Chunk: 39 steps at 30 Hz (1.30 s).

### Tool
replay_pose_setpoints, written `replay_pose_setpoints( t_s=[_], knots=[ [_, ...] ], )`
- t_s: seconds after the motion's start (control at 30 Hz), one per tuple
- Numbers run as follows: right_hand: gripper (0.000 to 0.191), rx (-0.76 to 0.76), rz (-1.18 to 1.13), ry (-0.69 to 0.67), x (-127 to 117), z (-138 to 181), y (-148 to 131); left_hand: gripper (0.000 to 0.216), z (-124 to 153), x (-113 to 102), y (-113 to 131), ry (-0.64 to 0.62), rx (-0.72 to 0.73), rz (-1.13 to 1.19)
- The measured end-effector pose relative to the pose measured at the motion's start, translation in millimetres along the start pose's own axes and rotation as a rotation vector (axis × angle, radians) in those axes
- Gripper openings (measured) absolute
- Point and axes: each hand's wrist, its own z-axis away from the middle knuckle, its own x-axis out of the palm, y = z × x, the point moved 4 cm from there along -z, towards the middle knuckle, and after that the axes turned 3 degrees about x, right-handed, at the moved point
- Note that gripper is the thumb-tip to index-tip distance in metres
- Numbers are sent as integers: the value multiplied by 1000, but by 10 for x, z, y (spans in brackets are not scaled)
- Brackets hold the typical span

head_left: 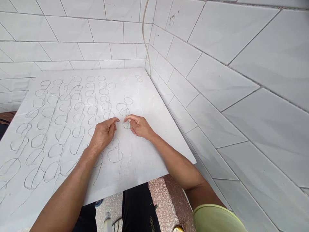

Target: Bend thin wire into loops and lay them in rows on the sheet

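Left hand [103,132] and right hand [139,126] each pinch the ends of one thin wire [121,122] between thumb and forefinger, low over the white slab [154,109]. Wire loops [60,120] lie in rows from 9 to 12 o'clock of the hands. A green bowl [214,219] sits at 5 o'clock.

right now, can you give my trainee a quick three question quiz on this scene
1. True or false: wire loops lie in rows on the white slab.
2. The green bowl is nearer which forearm? A left B right
3. What do the left hand and right hand pinch between them?
Key: 1 true; 2 B; 3 a thin wire
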Motion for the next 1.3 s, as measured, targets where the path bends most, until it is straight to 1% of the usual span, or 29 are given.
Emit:
replay_pose_setpoints(
  t_s=[0.1,0.17,0.27,0.37,0.43,0.5,0.6,0.7,0.83,0.93,1.03,1.13,1.2,1.3],
  knots=[
    [29,23,-3,23,-12,-8,11,35,6,43,4,-18,-38,34],
    [29,24,-5,40,-30,-17,14,37,7,21,31,-23,-46,82],
    [28,18,-16,58,-63,-29,16,39,6,-96,119,-20,25,98],
    [28,19,-34,83,-104,-37,17,34,13,-205,185,-98,100,72],
    [28,13,-41,98,-127,-41,12,30,19,-240,185,-155,127,63],
    [28,4,-43,105,-140,-45,3,26,18,-247,164,-180,169,51],
    [27,8,-44,103,-136,-47,2,28,7,-216,124,-179,255,13],
    [27,19,-50,95,-118,-47,11,30,-1,-182,102,-158,309,-32],
    [26,34,-67,97,-114,-54,25,29,6,-178,140,-109,382,-146],
    [25,53,-78,86,-112,-62,39,30,15,-158,150,-134,433,-207],
    [25,47,-70,66,-90,-62,47,31,15,-127,107,-166,448,-198],
    [26,45,-46,53,-58,-55,57,30,10,-95,66,-166,452,-169],
    [27,51,-38,52,-45,-52,64,30,11,-63,71,-150,455,-160],
    [26,62,-37,58,-40,-52,71,31,22,14,142,-95,445,-175]
  ],
)
